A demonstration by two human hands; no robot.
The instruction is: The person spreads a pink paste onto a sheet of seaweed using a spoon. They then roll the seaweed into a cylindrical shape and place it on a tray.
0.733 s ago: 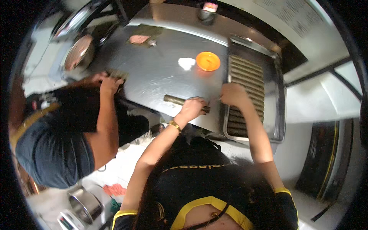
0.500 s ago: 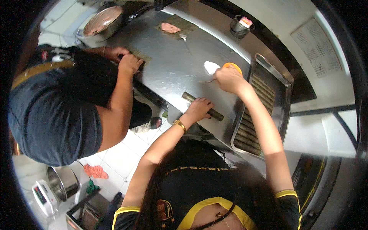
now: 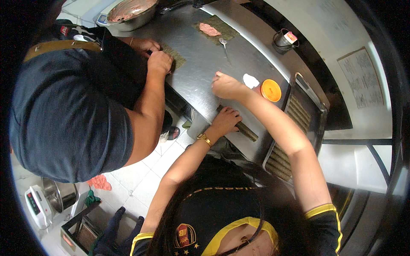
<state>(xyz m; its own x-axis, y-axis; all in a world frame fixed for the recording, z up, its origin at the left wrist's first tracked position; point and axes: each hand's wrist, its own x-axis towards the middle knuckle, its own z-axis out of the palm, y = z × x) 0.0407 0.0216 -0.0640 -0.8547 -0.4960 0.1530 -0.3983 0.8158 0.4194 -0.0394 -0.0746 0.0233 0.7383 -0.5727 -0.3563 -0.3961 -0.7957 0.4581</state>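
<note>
My left hand point(image 3: 227, 120) rests around a dark green seaweed roll point(image 3: 247, 131) lying near the steel table's front edge, its fingers curled over the roll. Just beyond it, my right hand point(image 3: 227, 86) is closed above the table, at the roll's far left end. Whatever its fingers pinch is hidden or too small to make out. Right of that hand stand a tub with an orange rim or lid point(image 3: 271, 90) and a small white item point(image 3: 250, 80).
A metal tray point(image 3: 324, 112) of seaweed rolls point(image 3: 279, 164) stands at the right. On my left a co-worker's hands point(image 3: 159, 59) work over a seaweed sheet point(image 3: 174, 57). Farther back are a sheet with pink filling point(image 3: 210, 29), a spoon point(image 3: 224, 46), a bowl point(image 3: 136, 19) and a dark bucket point(image 3: 284, 41).
My right hand has moved left from the orange-topped tub to above the roll's far end. My left hand stays on the roll. The whole view has shifted slightly.
</note>
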